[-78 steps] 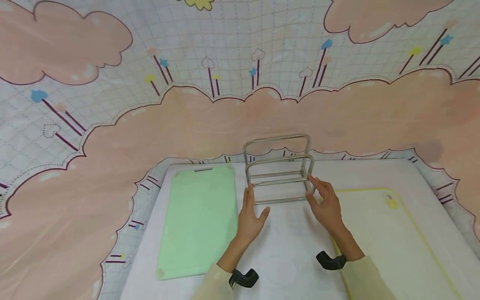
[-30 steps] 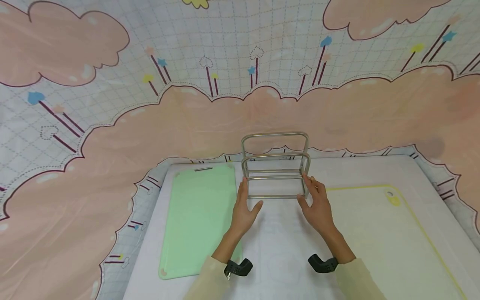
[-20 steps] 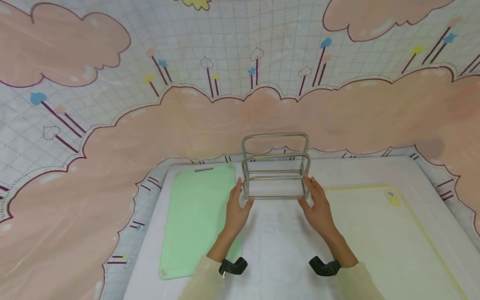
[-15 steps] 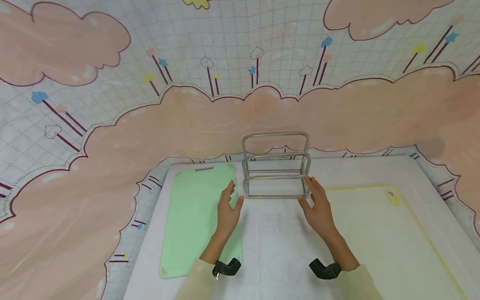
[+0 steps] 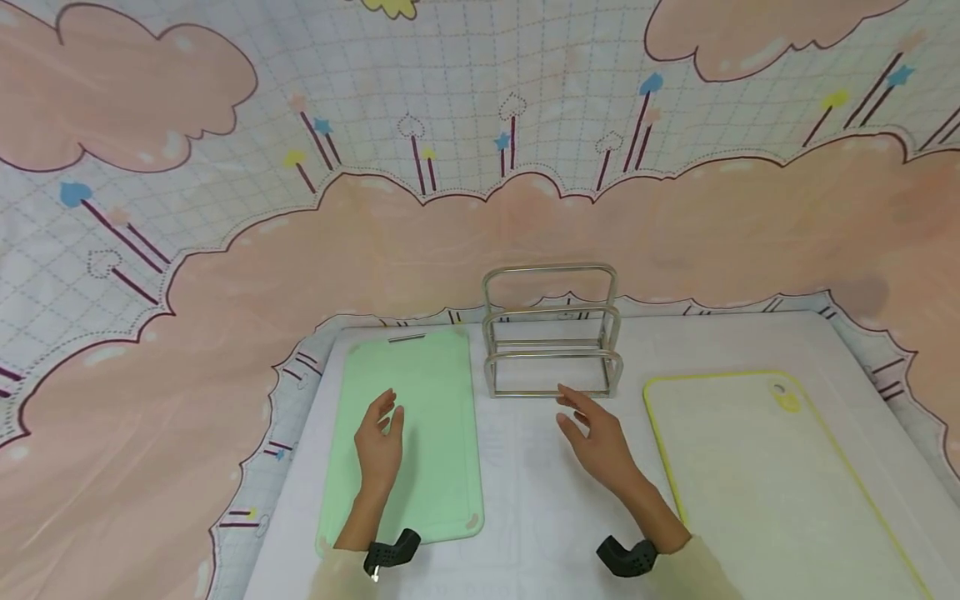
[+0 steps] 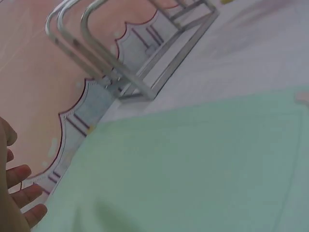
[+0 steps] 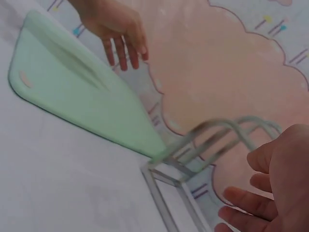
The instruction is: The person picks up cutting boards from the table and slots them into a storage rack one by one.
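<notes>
A metal wire rack [image 5: 552, 354] with upright loops stands at the back middle of the white table. My left hand [image 5: 379, 446] hovers over the green cutting board [image 5: 438, 467], fingers loosely bent and holding nothing. In front of the rack is my right hand [image 5: 597, 437], its fingertips overlapping the lower bar in the head view; the right wrist view shows this hand [image 7: 285, 188] apart from the rack [image 7: 166, 193]. Relaxed fingers of the left hand [image 6: 19, 193] show at the edge of the left wrist view, with the rack [image 6: 120, 63] beyond.
A pale cutting board with a yellow rim [image 5: 787, 467] lies on the right of the white table [image 5: 540, 517]. A patterned cloth backdrop [image 5: 420, 250] rises behind the table. Each wrist carries a black camera mount, the left mount [image 5: 392, 552] and the right mount [image 5: 627, 557].
My left hand has let go of the rack's side and moved left over the green board. My right hand has come off the rack's right side, shifting left and nearer. The rack stays put lately.
</notes>
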Available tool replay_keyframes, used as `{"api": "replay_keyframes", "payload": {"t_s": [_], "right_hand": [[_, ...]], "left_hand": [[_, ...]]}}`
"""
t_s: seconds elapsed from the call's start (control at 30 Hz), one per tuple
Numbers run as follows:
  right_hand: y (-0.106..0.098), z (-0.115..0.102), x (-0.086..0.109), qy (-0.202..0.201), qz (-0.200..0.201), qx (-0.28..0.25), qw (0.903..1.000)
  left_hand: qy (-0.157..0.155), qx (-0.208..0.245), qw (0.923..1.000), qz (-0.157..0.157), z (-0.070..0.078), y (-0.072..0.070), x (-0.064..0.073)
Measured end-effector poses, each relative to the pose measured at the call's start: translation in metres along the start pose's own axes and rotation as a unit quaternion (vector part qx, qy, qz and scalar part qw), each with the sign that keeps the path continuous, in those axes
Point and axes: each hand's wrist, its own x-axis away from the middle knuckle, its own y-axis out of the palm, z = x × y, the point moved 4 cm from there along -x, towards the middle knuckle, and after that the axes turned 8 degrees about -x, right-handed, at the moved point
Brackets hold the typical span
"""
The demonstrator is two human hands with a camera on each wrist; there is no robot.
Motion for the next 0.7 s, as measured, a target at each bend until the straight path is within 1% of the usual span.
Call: {"api": "replay_keyframes", "payload": {"t_s": [0.1, 0.2, 0.27, 0.37, 0.43, 0.53, 0.7], "right_hand": [[0.017, 0.0, 0.004, 0.026, -0.025, -0.024, 0.9991], [0.034, 0.002, 0.008, 0.053, -0.057, -0.049, 0.9958], [0.044, 0.003, 0.011, 0.071, -0.074, -0.069, 0.9923], [0.058, 0.005, 0.015, 0.092, -0.095, -0.085, 0.9875], [0.066, 0.006, 0.017, 0.098, -0.106, -0.092, 0.9853], [0.08, 0.006, 0.02, 0.095, -0.118, -0.093, 0.984], [0.1, 0.002, 0.025, 0.084, -0.124, -0.087, 0.9848]], "left_hand": [[-0.016, -0.012, 0.9998, 0.01, -0.011, -0.011, 0.001], [-0.032, -0.027, 0.999, 0.013, -0.02, -0.02, 0.001], [-0.043, -0.034, 0.9984, 0.015, -0.024, -0.026, 0.001], [-0.057, -0.048, 0.997, 0.02, -0.028, -0.033, 0.001], [-0.062, -0.054, 0.9963, 0.026, -0.03, -0.036, 0.001], [-0.065, -0.059, 0.9956, 0.033, -0.034, -0.041, -0.003], [-0.082, -0.063, 0.9941, 0.034, -0.046, -0.047, -0.01]]}}
